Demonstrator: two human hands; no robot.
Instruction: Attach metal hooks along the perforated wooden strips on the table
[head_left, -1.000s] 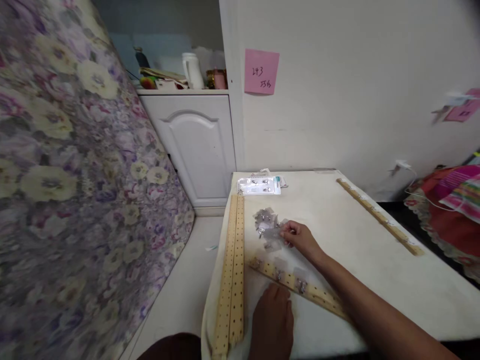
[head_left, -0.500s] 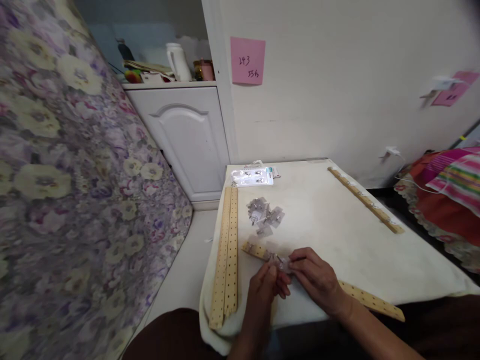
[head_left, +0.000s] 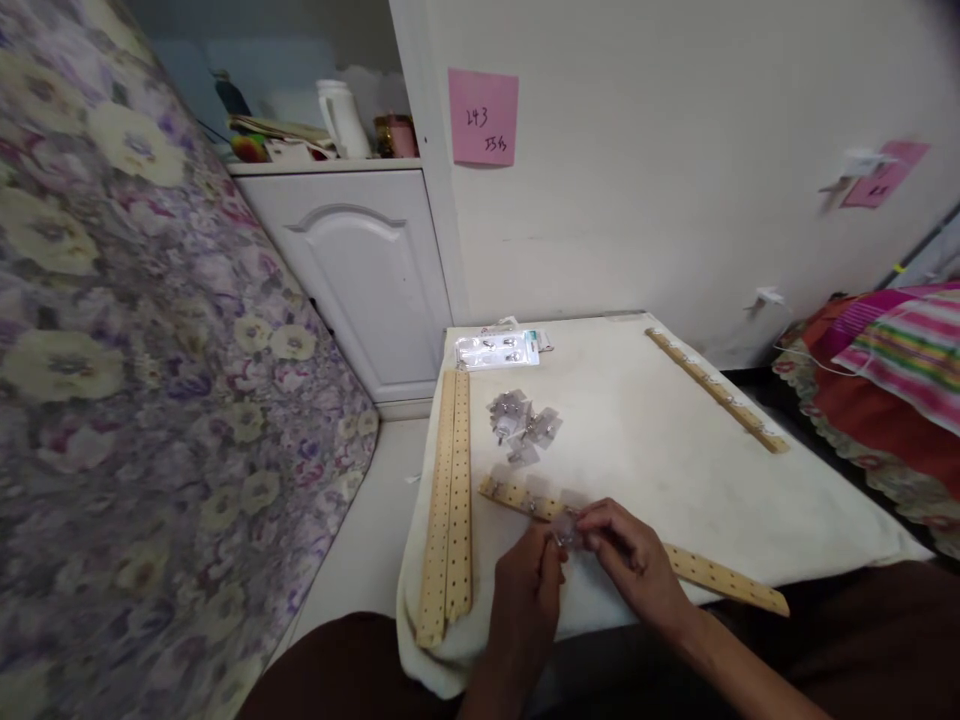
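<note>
My left hand (head_left: 526,575) is closed in a pinch on a small clear adhesive hook (head_left: 567,530) with a metal prong. From the other side, the fingertips of my right hand (head_left: 634,555) grip the same hook's clear square pad. Beneath and behind my hands, a perforated wooden strip (head_left: 724,578) lies slantwise near the table's front edge, its middle partly hidden. Clear hooks sit along its left end. Beyond my hands is a loose pile of clear adhesive hooks (head_left: 514,420) with metal parts.
Two perforated wooden strips (head_left: 456,500) lie side by side along the left edge of the cloth-covered table (head_left: 615,400). A blister pack (head_left: 495,350) rests at the back left. Another wooden strip (head_left: 712,388) carrying several clear hooks lies at the right edge.
My left fingers have curled in closer around the clear hook, and its metal prong now shows at their tips. The whole view has shifted slightly. The strips and pile stay in place.
</note>
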